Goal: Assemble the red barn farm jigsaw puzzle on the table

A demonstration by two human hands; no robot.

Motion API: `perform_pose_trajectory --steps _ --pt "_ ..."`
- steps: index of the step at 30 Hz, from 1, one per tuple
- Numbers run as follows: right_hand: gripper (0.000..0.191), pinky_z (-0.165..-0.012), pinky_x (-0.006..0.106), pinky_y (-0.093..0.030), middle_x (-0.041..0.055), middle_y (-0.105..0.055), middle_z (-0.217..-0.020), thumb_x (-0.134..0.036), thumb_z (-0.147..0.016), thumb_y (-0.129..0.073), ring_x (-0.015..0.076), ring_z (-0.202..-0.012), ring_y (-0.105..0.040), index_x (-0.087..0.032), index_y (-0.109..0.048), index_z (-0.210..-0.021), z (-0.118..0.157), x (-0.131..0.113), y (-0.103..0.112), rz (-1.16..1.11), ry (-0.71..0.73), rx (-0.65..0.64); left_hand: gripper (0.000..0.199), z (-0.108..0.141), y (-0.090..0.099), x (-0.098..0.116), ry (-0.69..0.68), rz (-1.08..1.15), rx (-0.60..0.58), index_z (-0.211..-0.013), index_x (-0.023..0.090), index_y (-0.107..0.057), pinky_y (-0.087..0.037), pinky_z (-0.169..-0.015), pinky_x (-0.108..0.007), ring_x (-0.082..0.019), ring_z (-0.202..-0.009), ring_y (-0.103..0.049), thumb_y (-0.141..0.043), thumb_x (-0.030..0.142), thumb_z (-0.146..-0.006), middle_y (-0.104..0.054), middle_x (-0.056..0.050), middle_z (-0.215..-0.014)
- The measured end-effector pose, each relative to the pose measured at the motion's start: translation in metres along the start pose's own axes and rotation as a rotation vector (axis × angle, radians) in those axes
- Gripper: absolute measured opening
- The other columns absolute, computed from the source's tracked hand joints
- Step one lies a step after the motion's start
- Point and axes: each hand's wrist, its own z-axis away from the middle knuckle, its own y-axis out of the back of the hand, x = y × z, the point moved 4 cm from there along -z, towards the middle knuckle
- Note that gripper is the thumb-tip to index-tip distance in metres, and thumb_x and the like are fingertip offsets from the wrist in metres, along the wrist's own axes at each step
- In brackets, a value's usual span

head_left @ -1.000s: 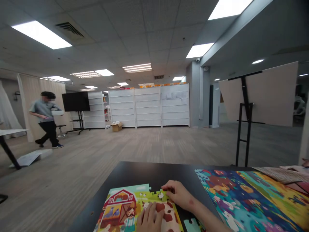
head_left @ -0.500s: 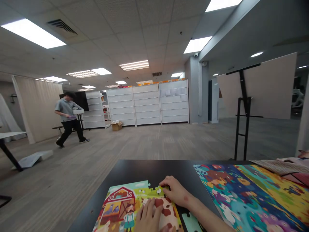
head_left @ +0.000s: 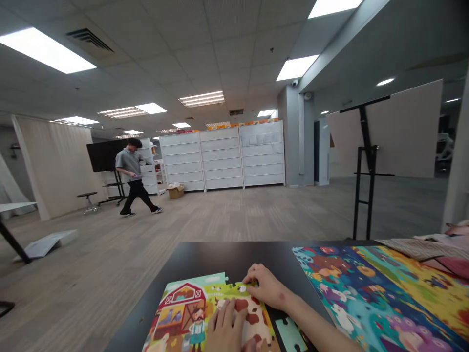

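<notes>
A farm jigsaw puzzle (head_left: 176,313) with a red barn, a farmer and a spotted cow lies partly assembled on the black table. My left hand (head_left: 225,325) rests flat on it over the cow, fingers extended and slightly apart. At the puzzle's upper right edge, my right hand (head_left: 266,287) has its fingers closed on a green puzzle piece (head_left: 242,289) with a white sheep on it. That piece sits against the neighbouring green pieces; its right side is hidden by my fingers. Loose pale-green pieces (head_left: 289,334) lie beside the puzzle, partly under my right forearm.
Colourful illustrated sheets (head_left: 351,298) cover the table's right side, with folded cloth (head_left: 414,248) at their far edge. Past the black table (head_left: 220,254) stand a black easel-like stand (head_left: 362,195) and white shelving (head_left: 223,159). A person (head_left: 134,176) walks across the floor at left.
The sheep piece now sits closer against the green pieces, and the gap beside it has narrowed. My left hand stays in place. The person in the background has walked to the right.
</notes>
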Motion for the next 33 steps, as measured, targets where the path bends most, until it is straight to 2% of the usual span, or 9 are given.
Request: perform_pose_trajectory --steps 2,5,9,12,15,17,23,28,33 --pt "0.022 -0.091 0.033 -0.048 0.0060 -0.074 -0.099 -0.019 -0.076 -0.062 0.0228 -0.096 -0.065 -0.021 -0.080 -0.088 -0.001 0.000 0.015 -0.019 -0.022 0.042 0.038 -0.001 0.001 -0.001 0.004 0.023 -0.046 -0.121 0.031 -0.071 -0.043 -0.103 -0.042 -0.033 -0.126 -0.059 -0.060 0.039 -0.086 -0.063 -0.006 -0.139" --pt "0.036 -0.094 0.036 -0.048 0.0082 -0.074 -0.109 -0.025 -0.090 -0.044 0.0231 -0.102 -0.066 -0.020 -0.076 -0.105 0.005 0.003 0.056 -0.039 -0.080 0.136 0.042 -0.002 0.006 0.000 0.024 0.069 -0.121 -0.125 0.030 -0.069 -0.041 -0.105 -0.044 -0.033 -0.130 -0.055 -0.059 0.043 -0.087 -0.060 -0.006 -0.143" --pt "0.037 -0.090 0.035 -0.050 0.0058 -0.075 -0.104 -0.025 -0.088 -0.043 0.0232 -0.099 -0.067 -0.022 -0.076 -0.102 0.051 0.007 0.105 -0.023 -0.135 0.106 0.046 -0.001 0.016 0.004 0.042 0.100 -0.183 -0.131 0.028 -0.066 -0.037 -0.109 -0.048 -0.033 -0.135 -0.050 -0.056 0.042 -0.087 -0.056 -0.009 -0.147" --pt "0.029 -0.089 0.036 -0.051 0.0052 -0.075 -0.098 -0.022 -0.076 -0.057 0.0249 -0.094 -0.068 -0.025 -0.079 -0.096 0.102 0.009 0.114 0.017 -0.185 0.011 0.048 0.000 0.020 0.006 0.036 0.088 -0.208 -0.133 0.026 -0.065 -0.035 -0.111 -0.048 -0.032 -0.137 -0.048 -0.053 0.040 -0.088 -0.054 -0.010 -0.148" --pt "0.042 -0.100 0.038 -0.046 0.0081 -0.071 -0.114 -0.025 -0.067 -0.070 0.0292 -0.108 -0.063 -0.026 -0.077 -0.108 0.141 0.016 0.105 0.062 -0.242 -0.049 0.048 0.000 0.021 0.007 0.023 0.079 -0.207 -0.133 0.025 -0.065 -0.034 -0.112 -0.047 -0.031 -0.138 -0.047 -0.053 0.038 -0.088 -0.054 -0.009 -0.148" --pt "0.050 -0.105 0.037 -0.043 0.0096 -0.065 -0.124 -0.029 -0.065 -0.075 0.0308 -0.117 -0.059 -0.025 -0.074 -0.115 0.152 0.023 0.098 0.092 -0.290 -0.059 0.048 0.000 0.020 0.007 0.019 0.074 -0.203 -0.133 0.025 -0.064 -0.034 -0.113 -0.047 -0.031 -0.138 -0.047 -0.053 0.038 -0.088 -0.054 -0.009 -0.148" --pt "0.041 -0.097 0.034 -0.044 0.0071 -0.067 -0.111 -0.020 -0.063 -0.065 0.0283 -0.108 -0.060 -0.024 -0.072 -0.103 0.136 0.044 0.091 0.233 -0.335 0.005 0.050 -0.004 0.015 0.003 0.031 0.104 -0.252 -0.134 0.026 -0.064 -0.035 -0.112 -0.047 -0.033 -0.139 -0.047 -0.054 0.042 -0.089 -0.053 -0.010 -0.150" --pt "0.037 -0.090 0.039 -0.042 0.0127 -0.066 -0.104 -0.015 -0.063 -0.058 0.0320 -0.103 -0.060 -0.017 -0.069 -0.098 0.109 0.057 0.088 0.306 -0.384 0.067 0.052 -0.006 0.010 -0.001 0.078 0.160 -0.326 -0.135 0.027 -0.064 -0.032 -0.113 -0.049 -0.035 -0.141 -0.043 -0.053 0.049 -0.089 -0.049 -0.009 -0.153" --pt "0.049 -0.081 0.032 -0.042 0.0057 -0.066 -0.097 -0.007 -0.058 -0.057 0.0251 -0.094 -0.062 -0.020 -0.062 -0.105 0.055 0.058 0.069 0.292 -0.325 0.091 0.046 -0.005 0.008 -0.001 0.027 0.146 -0.227 -0.132 0.029 -0.065 -0.036 -0.109 -0.050 -0.037 -0.136 -0.048 -0.054 0.043 -0.089 -0.053 -0.007 -0.150"
